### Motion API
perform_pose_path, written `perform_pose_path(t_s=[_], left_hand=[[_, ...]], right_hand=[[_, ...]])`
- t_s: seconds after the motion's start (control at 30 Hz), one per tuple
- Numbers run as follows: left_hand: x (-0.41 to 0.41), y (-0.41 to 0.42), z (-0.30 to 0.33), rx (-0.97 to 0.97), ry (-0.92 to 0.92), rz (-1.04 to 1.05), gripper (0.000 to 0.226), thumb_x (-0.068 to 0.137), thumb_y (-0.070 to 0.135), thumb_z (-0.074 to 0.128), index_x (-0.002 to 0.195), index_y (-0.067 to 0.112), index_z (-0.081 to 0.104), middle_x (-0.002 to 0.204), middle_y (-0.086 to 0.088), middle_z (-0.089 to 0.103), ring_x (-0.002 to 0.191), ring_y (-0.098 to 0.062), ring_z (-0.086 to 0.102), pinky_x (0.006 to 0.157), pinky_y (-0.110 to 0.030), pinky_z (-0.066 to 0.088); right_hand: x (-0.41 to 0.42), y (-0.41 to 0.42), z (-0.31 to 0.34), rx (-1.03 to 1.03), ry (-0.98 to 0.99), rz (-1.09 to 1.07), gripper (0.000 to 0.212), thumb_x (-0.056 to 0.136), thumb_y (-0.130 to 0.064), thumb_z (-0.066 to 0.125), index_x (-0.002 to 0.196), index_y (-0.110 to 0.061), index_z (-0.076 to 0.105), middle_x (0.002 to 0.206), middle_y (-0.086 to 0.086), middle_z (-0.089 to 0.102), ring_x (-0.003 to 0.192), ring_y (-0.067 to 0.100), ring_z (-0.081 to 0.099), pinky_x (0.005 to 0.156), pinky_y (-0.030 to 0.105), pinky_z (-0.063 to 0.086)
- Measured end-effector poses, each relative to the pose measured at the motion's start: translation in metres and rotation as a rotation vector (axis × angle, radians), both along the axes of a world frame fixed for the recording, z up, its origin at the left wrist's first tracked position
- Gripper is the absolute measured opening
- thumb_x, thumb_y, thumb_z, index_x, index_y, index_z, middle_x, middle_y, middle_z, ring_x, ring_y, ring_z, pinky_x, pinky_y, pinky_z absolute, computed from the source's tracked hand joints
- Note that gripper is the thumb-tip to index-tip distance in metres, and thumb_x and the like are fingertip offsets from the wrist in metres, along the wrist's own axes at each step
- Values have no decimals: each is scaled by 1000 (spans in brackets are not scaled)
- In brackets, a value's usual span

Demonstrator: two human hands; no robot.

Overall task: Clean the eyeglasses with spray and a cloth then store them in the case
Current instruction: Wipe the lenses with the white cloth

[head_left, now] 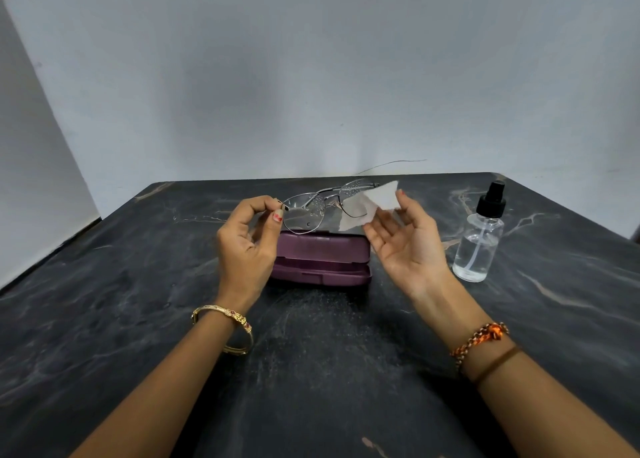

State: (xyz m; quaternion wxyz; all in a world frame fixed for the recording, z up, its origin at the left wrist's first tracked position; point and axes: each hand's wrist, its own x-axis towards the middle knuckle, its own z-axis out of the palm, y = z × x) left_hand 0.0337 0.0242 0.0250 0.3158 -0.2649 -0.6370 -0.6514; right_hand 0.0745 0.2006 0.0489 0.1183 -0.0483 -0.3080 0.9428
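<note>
Head view, eyeglasses [322, 208]: held up above the table, over the case, thin metal frame; droplets show on both lenses, so the spray looks already applied.
Cloth [375, 203]: small pale piece, laid against the lens on the person's right side, partly behind it.
Left hand [247, 239]: pinching the frame's left end between thumb and fingertips.
Right hand [405, 239]: palm up and fingers loosely spread, the fingertips holding the cloth to the lens.
Case [320, 260]: purple hard shell, lying open on the table just under the glasses, nothing visible inside.
Spray bottle [479, 239]: clear, black pump top, upright to the right, well apart from both hands.
Table [104, 319]: dark marbled top.
Step in hand: wiping, probably just begun, since both lenses are wet.
Next move: likely pinching the lens through the cloth and rubbing both faces dry while the left hand steadies the frame.
</note>
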Motion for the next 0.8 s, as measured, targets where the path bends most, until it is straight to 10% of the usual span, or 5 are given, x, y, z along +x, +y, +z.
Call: perform_pose_path(t_s=[0.23, 0.4, 0.57, 0.8], left_hand=[[4, 3, 1, -53, 22, -13, 18, 80, 11, 53, 87, 27, 56, 89, 6, 59, 87, 5, 58, 77, -9, 47], [7, 5, 1, -59, 30, -15, 19, 81, 10, 53, 88, 27, 56, 88, 7, 59, 86, 4, 58, 78, -10, 48], [5, 2, 5, 1, 18, 16, 13, 82, 9, 53, 91, 18, 56, 88, 5, 59, 86, 4, 58, 78, -9, 47], [2, -1, 6, 38, 23, 49, 13, 82, 8, 52, 94, 9, 57, 88, 4, 60, 84, 7, 58, 76, -7, 46]], right_hand=[[-1, -3, -1, 132, -9, -59, 6, 83, -19, 60, 82, -17, 55, 82, 0, 61, 76, 13, 60, 63, 24, 53], [-4, -4, 0, 102, -34, -46, 36, 85, -23, 58, 114, -3, 55, 124, 17, 57, 115, 29, 55, 103, 44, 41], [1, 4, 3, -38, 30, 40, 35, 89, -24, 43, 71, -7, 69, 77, 7, 69, 70, 19, 66, 63, 27, 56], [6, 3, 9, -72, 127, 194, 38, 68, 4, 37, 60, -1, 73, 69, 12, 74, 63, 25, 71, 59, 38, 58]])
